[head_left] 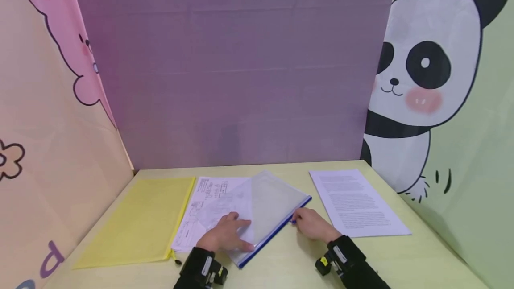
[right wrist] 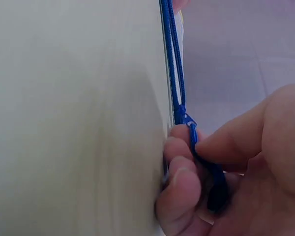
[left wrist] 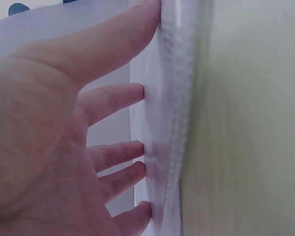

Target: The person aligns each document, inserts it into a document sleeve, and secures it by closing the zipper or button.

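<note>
A clear zip document pouch (head_left: 275, 197) lies slanted on the table, its blue zipper (head_left: 270, 237) along the lower right edge. My left hand (head_left: 226, 233) rests on the pouch with fingers spread and touching its surface, as the left wrist view (left wrist: 64, 132) also has it. My right hand (head_left: 314, 224) is near the zipper's upper right end. Its thumb and fingers pinch the blue zipper pull (right wrist: 193, 140) and cord. Above the slider (right wrist: 183, 115) in the right wrist view, the two zipper rows stand apart. Sheets with print and drawings (head_left: 213, 186) lie at the pouch's left, partly overlapped by it.
A yellow zip pouch (head_left: 136, 217) lies on the left of the table, its pull (head_left: 177, 261) hanging at the near corner. A printed white sheet (head_left: 355, 202) lies on the right. A purple panel (head_left: 249, 79) rises behind the table (head_left: 401, 262).
</note>
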`<state>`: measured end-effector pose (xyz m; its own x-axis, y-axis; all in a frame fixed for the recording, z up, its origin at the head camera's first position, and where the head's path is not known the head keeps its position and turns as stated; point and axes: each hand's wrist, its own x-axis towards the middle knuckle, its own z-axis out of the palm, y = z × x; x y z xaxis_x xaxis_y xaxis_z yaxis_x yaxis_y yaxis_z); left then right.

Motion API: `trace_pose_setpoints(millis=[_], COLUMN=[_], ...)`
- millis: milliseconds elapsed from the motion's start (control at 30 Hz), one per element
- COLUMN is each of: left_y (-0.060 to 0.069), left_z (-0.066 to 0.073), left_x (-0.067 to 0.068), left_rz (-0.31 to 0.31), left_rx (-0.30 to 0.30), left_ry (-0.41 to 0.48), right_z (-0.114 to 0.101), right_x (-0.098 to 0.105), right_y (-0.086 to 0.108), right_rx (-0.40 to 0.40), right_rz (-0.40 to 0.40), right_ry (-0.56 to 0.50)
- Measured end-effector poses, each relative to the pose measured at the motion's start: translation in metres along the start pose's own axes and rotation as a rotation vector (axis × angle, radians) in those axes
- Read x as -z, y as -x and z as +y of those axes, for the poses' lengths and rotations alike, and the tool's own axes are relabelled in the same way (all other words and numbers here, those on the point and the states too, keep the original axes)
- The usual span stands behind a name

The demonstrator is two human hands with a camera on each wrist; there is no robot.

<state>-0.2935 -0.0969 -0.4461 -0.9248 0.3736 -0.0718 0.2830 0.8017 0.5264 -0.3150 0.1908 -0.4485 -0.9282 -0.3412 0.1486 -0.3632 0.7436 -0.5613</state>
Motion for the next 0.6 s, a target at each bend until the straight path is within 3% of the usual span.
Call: trace_pose_setpoints(millis=[300, 600], left_y=[-0.0013, 0.0003], left_z=[-0.0006, 0.0004], left_x=[-0.001, 0.0004], left_rz=[-0.013, -0.016], left_rx=[-0.024, -0.012], left_ry=[-0.027, -0.046], right_z=[-0.0059, -0.0078], right_x=[-0.004, -0.0049], right_y=[-0.0056, -0.0067], right_rx=[-0.096, -0.076], right_rz=[-0.091, -0.069], right_ry=[0.04, 0.058])
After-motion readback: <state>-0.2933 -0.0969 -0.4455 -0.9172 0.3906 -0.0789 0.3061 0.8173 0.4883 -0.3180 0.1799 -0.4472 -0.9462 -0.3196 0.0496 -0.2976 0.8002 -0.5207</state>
